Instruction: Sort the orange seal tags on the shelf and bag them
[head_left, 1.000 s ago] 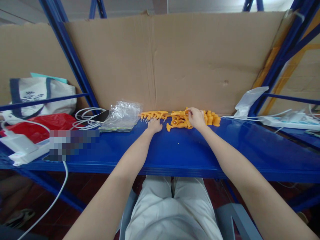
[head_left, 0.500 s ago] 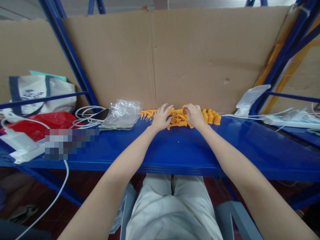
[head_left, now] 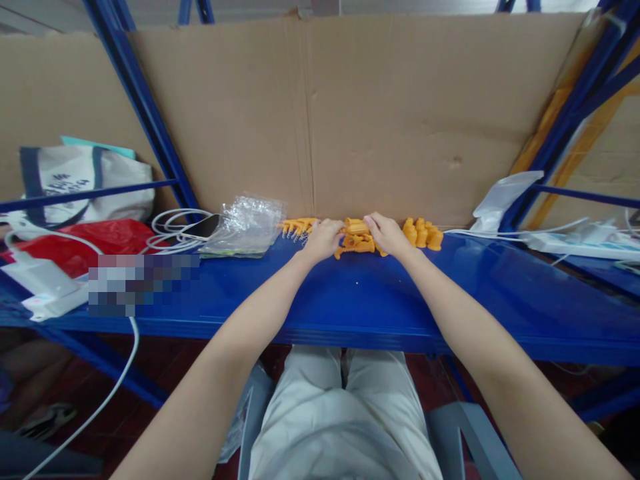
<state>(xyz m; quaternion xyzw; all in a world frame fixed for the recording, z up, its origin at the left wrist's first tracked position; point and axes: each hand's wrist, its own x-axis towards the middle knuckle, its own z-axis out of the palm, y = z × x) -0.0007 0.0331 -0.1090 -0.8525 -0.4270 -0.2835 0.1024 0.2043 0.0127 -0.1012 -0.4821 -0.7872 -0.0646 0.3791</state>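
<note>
Between my two hands is a ribbed orange plastic cylinder (head_left: 356, 225), lying roughly sideways. My left hand (head_left: 324, 241) is closed at its left end, the fingertips partly hidden. My right hand (head_left: 390, 235) grips the right end, thumb along the top. Just below the cylinder, a heap of orange plastic parts (head_left: 357, 245) lies on the blue shelf. To the left of my left hand lies a row of orange pieces (head_left: 297, 227) with small silver chains. Several rounded orange pieces (head_left: 421, 233) stand beside my right hand.
A clear plastic bag (head_left: 250, 223) lies left of the orange pieces, near white cables (head_left: 167, 233) and a power strip (head_left: 55, 300). Cardboard (head_left: 380, 120) stands behind the blue shelf (head_left: 360, 300). Blue posts (head_left: 145, 113) rise at the sides. A white plastic piece (head_left: 503, 200) sits at right.
My left hand, its fingers spread before, has closed at the cylinder's left end. My right hand has turned, and the ribbed cylinder now shows lying between both hands.
</note>
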